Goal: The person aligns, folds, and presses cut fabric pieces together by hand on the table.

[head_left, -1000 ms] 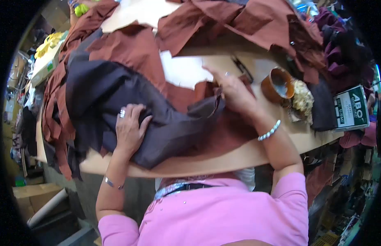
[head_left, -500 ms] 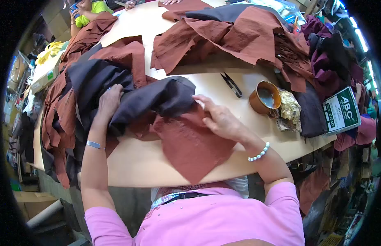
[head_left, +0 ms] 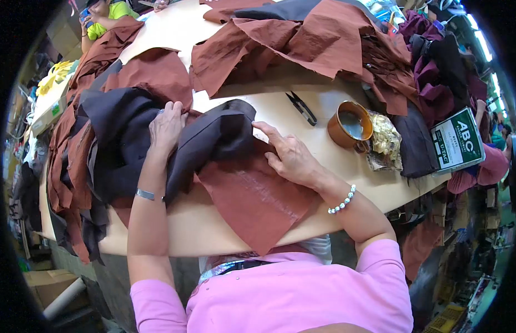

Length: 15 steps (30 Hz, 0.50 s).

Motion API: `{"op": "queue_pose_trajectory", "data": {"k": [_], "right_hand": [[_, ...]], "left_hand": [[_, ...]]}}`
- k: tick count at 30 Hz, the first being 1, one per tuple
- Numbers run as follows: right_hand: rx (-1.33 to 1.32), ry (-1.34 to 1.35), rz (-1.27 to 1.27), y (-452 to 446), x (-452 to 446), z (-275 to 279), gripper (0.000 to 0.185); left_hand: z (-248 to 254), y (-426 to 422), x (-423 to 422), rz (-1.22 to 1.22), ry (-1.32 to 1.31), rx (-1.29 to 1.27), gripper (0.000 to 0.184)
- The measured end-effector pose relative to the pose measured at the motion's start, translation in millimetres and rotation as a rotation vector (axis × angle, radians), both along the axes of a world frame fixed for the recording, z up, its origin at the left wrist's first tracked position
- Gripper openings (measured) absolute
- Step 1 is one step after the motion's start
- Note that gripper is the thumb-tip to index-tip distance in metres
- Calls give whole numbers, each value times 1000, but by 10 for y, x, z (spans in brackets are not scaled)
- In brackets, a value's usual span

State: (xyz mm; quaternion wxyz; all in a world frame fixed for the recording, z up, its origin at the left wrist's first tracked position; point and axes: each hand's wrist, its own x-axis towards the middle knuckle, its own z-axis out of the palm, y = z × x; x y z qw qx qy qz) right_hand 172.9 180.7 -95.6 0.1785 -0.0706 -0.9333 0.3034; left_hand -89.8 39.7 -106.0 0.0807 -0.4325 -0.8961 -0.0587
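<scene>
On the head view, your left hand (head_left: 169, 129) is resting on the dark cloth (head_left: 122, 144), fingers bending down into the folds; can't tell if they're actually pinching it. Your right hand (head_left: 294, 158) is hovering around the cloth's folded right end, index pointing at the edge and thumb sitting apart from it. Can't tell if that one's gripping anything either. The dark cloth is lying bunched in front of you, partly covering a brown piece (head_left: 252, 200) whose corner is pointing toward you at the table (head_left: 185, 238) edge. Beyond your right hand, the snips (head_left: 302, 109) are lying near the mug (head_left: 338, 133), and a crinkly packet (head_left: 386, 147) is sitting just beside that.
</scene>
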Motion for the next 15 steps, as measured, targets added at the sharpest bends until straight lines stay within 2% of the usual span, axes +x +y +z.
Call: {"op": "queue_pose_trajectory", "data": {"k": [3,6,8,15], "right_hand": [[5,-52,18,-9,4,-22,66],[-105,-141,31,-116,-19,19,67],[-72,-101,38,-127,-34,-42,67],[103,101,35,-32,-49,-168,65]], "left_hand": [[-59,-167,-135,-38,62,134,19],[-43,-259,-190,48,10,302,18],[-67,-287,-198,104,-71,429,19],[-166,-319,-260,26,-140,577,23]]}}
